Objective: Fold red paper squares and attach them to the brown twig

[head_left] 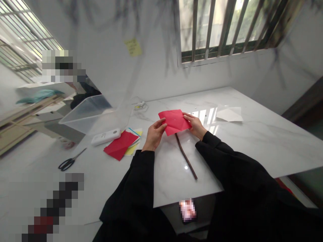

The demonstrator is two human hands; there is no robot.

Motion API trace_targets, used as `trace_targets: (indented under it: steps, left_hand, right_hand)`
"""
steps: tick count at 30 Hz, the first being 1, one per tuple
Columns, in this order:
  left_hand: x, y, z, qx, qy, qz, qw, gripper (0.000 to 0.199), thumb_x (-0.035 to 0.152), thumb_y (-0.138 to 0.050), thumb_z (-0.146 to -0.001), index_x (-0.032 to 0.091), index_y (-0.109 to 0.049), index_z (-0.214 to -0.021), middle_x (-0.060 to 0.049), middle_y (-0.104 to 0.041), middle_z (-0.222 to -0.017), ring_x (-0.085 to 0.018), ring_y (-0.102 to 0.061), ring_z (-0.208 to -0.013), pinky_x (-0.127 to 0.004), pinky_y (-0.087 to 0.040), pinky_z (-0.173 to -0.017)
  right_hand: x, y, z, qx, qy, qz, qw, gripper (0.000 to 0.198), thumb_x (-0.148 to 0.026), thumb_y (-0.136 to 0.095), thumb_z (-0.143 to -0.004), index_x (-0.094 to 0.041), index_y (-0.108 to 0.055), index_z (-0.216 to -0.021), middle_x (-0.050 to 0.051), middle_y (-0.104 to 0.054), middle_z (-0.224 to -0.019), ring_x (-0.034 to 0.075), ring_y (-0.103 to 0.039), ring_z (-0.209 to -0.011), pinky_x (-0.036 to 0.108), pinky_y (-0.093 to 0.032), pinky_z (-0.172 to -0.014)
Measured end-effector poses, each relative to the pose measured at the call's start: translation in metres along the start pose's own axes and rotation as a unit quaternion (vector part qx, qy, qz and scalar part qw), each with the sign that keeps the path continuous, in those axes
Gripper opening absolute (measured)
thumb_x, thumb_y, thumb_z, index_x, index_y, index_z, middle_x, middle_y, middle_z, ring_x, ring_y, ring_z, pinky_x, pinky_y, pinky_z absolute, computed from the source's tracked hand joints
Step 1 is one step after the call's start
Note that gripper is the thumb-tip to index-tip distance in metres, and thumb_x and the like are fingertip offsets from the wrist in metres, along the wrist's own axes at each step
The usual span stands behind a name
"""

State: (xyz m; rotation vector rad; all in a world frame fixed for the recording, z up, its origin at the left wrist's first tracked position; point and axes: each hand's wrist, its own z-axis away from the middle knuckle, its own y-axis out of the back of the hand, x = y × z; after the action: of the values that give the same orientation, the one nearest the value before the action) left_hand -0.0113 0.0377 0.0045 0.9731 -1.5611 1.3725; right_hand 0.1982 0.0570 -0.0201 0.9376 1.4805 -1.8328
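Observation:
A creased sheet of red paper (174, 121) is held up above the white marbled table (171, 181). My left hand (153, 135) pinches its left edge between thumb and fingers. At the opposite edge, my right hand (196, 125) grips the sheet, its thumb hidden behind or under the paper. A thin brown stick (185, 155) lies on the table below, its far end covered by the sheet. Left of my left hand, a darker red sheet (121, 145) rests on a small pile of yellow and white papers (131, 149).
Black-handled scissors (69, 163) lie at the left, near a white oblong device (106, 136) and a clear plastic bin (85, 116). White paper (229, 114) sits at the back right. Another person (83, 85) is at the far left. A lit phone (187, 210) shows below the table edge.

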Motion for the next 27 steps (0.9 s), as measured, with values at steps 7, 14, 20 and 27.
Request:
trace_targets:
  steps: [7,14,20,27]
  left_hand:
    - [0.011,-0.001,0.007,-0.004,0.056,0.08,0.995,0.06,0.009,-0.078,-0.075,0.024,-0.063,-0.132,-0.003,-0.076,-0.105,-0.012,-0.071,-0.089,-0.023,-0.056,-0.086]
    - [0.021,-0.013,0.02,-0.031,0.171,0.115,0.978,0.045,0.015,-0.063,-0.088,0.008,-0.062,-0.132,-0.016,-0.075,-0.118,-0.028,-0.073,-0.109,-0.042,-0.057,-0.101]
    - [0.018,-0.016,0.01,-0.002,0.098,0.084,0.992,0.046,0.028,-0.052,-0.098,0.014,-0.057,-0.142,-0.015,-0.071,-0.13,-0.027,-0.067,-0.124,-0.045,-0.05,-0.111]
    - [0.075,0.003,0.026,0.166,-0.324,-0.371,0.854,0.049,0.031,-0.043,-0.102,0.022,-0.054,-0.149,-0.007,-0.052,-0.157,-0.021,-0.043,-0.148,-0.041,-0.029,-0.127]
  right_hand:
    - [0.002,-0.004,0.006,0.004,0.014,0.041,0.999,0.029,-0.019,-0.074,-0.084,-0.02,-0.073,-0.113,0.004,-0.078,-0.092,0.017,-0.073,-0.081,0.029,-0.062,-0.078]
    - [0.003,-0.012,0.02,-0.08,-0.051,0.091,0.991,0.028,-0.021,-0.076,-0.084,-0.019,-0.071,-0.111,0.005,-0.077,-0.091,0.015,-0.07,-0.072,0.026,-0.057,-0.063]
    - [0.003,-0.014,0.022,-0.109,-0.04,0.077,0.99,0.022,-0.036,-0.075,-0.087,-0.019,-0.073,-0.102,0.004,-0.076,-0.092,0.016,-0.07,-0.08,0.028,-0.058,-0.075]
    - [0.0,-0.006,0.018,-0.093,-0.09,0.037,0.991,0.012,-0.026,-0.068,-0.092,-0.018,-0.072,-0.1,0.006,-0.073,-0.091,0.011,-0.067,-0.077,0.021,-0.056,-0.073]
